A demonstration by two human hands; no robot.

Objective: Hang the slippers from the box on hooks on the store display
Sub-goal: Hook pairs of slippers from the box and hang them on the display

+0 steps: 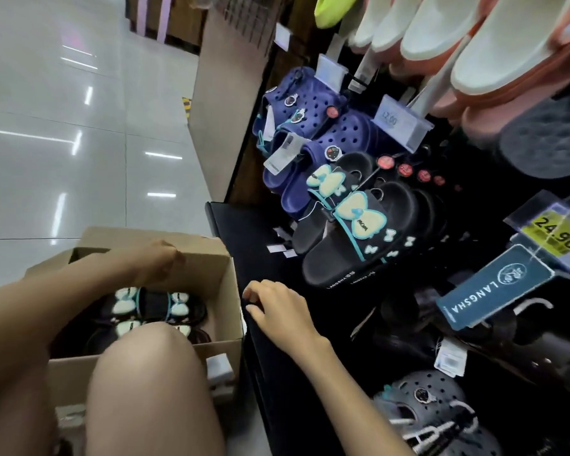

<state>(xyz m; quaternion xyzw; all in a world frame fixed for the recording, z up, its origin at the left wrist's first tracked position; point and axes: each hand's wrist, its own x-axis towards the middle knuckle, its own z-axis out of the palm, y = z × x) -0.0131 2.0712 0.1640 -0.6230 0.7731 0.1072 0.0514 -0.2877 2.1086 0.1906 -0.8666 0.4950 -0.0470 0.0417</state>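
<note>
A cardboard box (226,291) stands on the floor at lower left. Inside lie black slippers with pale bows (152,306), partly hidden by my knee. My left hand (160,261) hovers over the box near its far wall, fingers loosely curled, with nothing visible in it. My right hand (277,311) rests at the edge of the black display base (244,232), fingers relaxed and holding nothing. Matching black bow slippers (349,232) hang on a hook of the display, up and to the right of my right hand.
Navy clogs (306,126) hang above the bow slippers, white and pink slides (474,44) at top right, grey clogs (428,409) low on the display. A 24.90 price tag (556,236) and a Langsha label (494,287) stick out. Glossy tiled floor (63,143) lies left.
</note>
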